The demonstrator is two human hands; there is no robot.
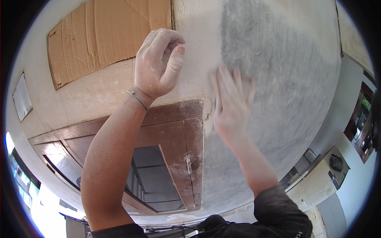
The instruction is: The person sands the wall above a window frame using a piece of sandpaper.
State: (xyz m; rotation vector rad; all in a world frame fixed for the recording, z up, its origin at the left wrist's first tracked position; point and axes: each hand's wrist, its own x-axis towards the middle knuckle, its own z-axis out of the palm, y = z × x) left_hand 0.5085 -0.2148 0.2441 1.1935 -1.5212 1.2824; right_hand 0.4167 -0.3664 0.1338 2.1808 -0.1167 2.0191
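My left hand, coated in pale dust, is raised near a cardboard sheet on the wall. Its fingers are loosely curled in, the thumb close to the index finger, and nothing shows in them. My right hand lies flat and blurred against the wall, at the border of a whitish band and a grey patch. Beneath its fingers a thin brownish sheet shows; it looks like sandpaper, though motion smears it. A thin band circles my left wrist.
Below my hands is a brown wooden frame with a glass pane and a small latch. A whitish panel is on the far-left wall. At right stand a beige cabinet with a dark bundle and a wooden-framed window.
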